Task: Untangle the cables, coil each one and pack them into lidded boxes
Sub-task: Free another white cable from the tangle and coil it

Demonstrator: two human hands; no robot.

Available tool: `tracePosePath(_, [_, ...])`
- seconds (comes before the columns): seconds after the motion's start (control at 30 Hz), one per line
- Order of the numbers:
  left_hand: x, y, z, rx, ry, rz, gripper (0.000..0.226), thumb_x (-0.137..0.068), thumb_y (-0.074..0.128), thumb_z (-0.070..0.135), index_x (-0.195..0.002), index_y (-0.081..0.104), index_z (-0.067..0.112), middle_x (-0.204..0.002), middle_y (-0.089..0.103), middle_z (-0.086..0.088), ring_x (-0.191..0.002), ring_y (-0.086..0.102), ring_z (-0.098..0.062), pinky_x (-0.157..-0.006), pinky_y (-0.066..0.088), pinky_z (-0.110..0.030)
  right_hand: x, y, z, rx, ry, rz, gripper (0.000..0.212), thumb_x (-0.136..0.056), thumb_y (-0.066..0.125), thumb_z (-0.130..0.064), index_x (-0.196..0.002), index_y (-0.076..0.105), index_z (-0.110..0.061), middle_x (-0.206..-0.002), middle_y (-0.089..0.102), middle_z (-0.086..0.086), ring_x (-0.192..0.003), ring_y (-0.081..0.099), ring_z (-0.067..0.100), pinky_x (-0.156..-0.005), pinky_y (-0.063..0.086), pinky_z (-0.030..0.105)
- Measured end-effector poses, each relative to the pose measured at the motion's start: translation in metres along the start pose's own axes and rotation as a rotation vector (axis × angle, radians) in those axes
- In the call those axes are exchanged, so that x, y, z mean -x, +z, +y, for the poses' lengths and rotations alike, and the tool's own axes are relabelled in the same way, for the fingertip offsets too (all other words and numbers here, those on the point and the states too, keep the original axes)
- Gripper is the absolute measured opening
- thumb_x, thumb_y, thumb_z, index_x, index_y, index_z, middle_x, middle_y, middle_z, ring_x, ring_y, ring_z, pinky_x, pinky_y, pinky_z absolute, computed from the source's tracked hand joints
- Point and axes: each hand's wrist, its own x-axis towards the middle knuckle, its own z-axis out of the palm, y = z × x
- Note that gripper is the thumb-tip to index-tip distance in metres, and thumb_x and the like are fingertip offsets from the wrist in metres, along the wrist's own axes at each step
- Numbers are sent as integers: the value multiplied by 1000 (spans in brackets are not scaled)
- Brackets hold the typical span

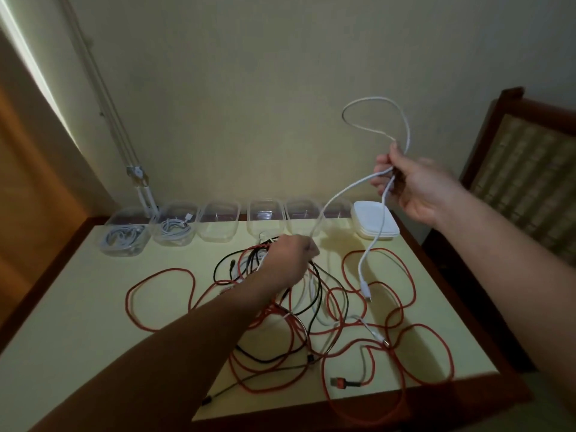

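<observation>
Counter [78, 322]: pale top, dark wood edging, set against a wall.

Containers: a row of clear boxes [218, 224] along the back edge.
- Leftmost box [124, 233]: a coiled white cable inside.
- Second box [174, 227]: a coiled white cable inside, one plug resting at its rim.
- At the row's right end, a stack of white lids [375, 221].

Item in work: white cable [362, 266].
- Right hand [411, 185] is raised above the counter with its fingers clenched round the cable. A loop stands above the fist.
- One end hangs down in front of the lids, its plug just over the tangle.
- The other run slants down to the left hand [290, 260], which grasps it low at the tangle's back edge.

Loose stock on the counter: long red cables [162, 272] in wide loops, crossed with black cables [218, 263] and thin white ones. A red plug [338, 381] lies near the front edge.

Surroundings: a wooden chair [523, 169] to the right; wall conduit [103, 88] at left.
</observation>
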Motion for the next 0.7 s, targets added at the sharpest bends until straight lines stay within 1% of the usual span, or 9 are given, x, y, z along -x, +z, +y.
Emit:
tracePosePath(0.1, [-10,-21,8,314,-103,135,12,-99,58,15,-103,69,16,-92,73,1,-76,68,-2,-63,50,-14,-4,-13,20,365,-133,127,35,-101,56,-43,-82,70,-18,-65,63,0,-50,54,11,-53,44,28])
tracePosePath(0.17, [-16,-44,19,543,-130,241,6,-94,65,14,-91,68,18,-80,74,2,-60,67,-1,-58,52,-19,-2,-15,36,519,-117,158,33,-92,59,-48,-78,74,-22,-71,64,-2,-61,54,15,-63,43,34])
tracePosePath(0.27, [-25,-70,32,725,-125,379,8,-88,75,18,-82,69,19,-76,76,-1,-61,69,-14,-63,57,-30,8,-3,59,621,-59,71,30,-80,58,-42,-81,73,-17,-82,68,8,-72,56,19,-70,44,40])
tracePosePath(0.33, [-25,-81,46,783,-100,393,7,-87,76,16,-87,71,12,-78,77,-5,-60,68,-14,-57,55,-25,16,11,69,666,-76,-81,23,-84,61,-40,-80,71,-20,-89,70,6,-76,57,15,-69,43,38])
tracePosePath(0.4, [-24,-87,61,789,-55,372,10,-86,77,14,-90,73,5,-79,76,-10,-55,65,-12,-55,55,-23,22,26,76,606,-80,-240,14,-89,67,-38,-88,72,-26,-98,69,-4,-83,59,6,-70,42,28])
tracePosePath(0.5, [-20,-89,72,740,-7,353,13,-83,80,14,-88,74,4,-76,75,-10,-56,66,-13,-61,60,-28,19,42,90,491,-125,-205,21,-91,74,-35,-103,74,-19,-97,71,-7,-76,59,-6,-62,44,10])
tracePosePath(0.57, [-20,-87,68,725,-23,365,14,-81,82,16,-86,74,6,-74,75,-9,-60,70,-18,-65,63,-34,19,48,95,362,-89,-168,18,-91,75,-29,-103,75,-16,-83,69,-6,-59,54,-3,-56,40,15])
tracePosePath(0.6, [-20,-85,64,731,-41,375,15,-80,83,17,-84,73,7,-73,75,-10,-61,71,-20,-67,63,-38,20,49,96,282,-53,-187,18,-91,75,-25,-103,75,-12,-80,65,-2,-54,46,2,-52,32,20])
tracePosePath(0.7, [-21,-76,49,743,-122,408,15,-77,85,18,-78,71,11,-69,74,-10,-60,72,-24,-66,63,-44,22,51,97,71,55,-292,31,-80,74,-24,-107,75,-9,-96,64,10,-54,29,12,-56,14,34])
